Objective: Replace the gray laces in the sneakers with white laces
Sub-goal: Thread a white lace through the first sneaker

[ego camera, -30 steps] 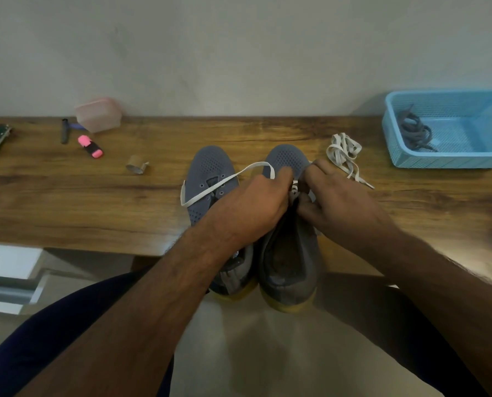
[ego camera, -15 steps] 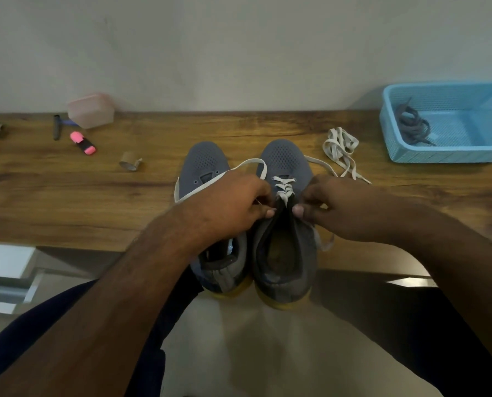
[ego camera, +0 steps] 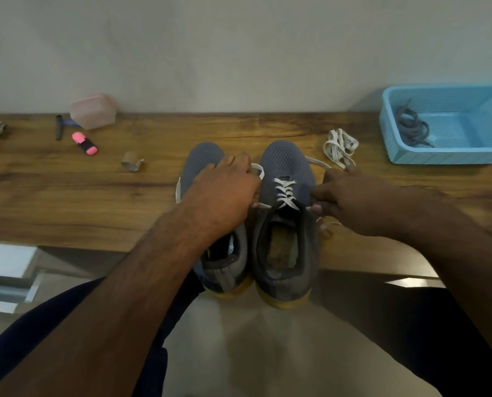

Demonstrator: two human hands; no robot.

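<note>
Sneakers sit side by side at the near edge of the desk (ego camera: pixel 67 202), heels overhanging toward the person, and the right sneaker (ego camera: pixel 284 219) serves as the landmark here. A white lace (ego camera: pixel 286 193) already crosses its lower eyelets in a few rows. Just left of its tongue, the left hand (ego camera: pixel 224 196) curls its fingers round one free end of that lace, covering much of the left sneaker (ego camera: pixel 207 156), which shows no lacing where it is visible. Just right of the landmark, the right hand (ego camera: pixel 350 202) pinches the other end between thumb and fingers, so each grip is closed on lace and pulling outward. The step in hand looks like snugging a crossing; the next move likely calls for threading each tip through the next eyelets up, keeping the ends even. Beyond and to the right lies a spare white lace (ego camera: pixel 339 147) in a loose bundle, presumably for the left sneaker. Farther right, a blue basket (ego camera: pixel 445 156) holds the gray laces (ego camera: pixel 410 127).
</note>
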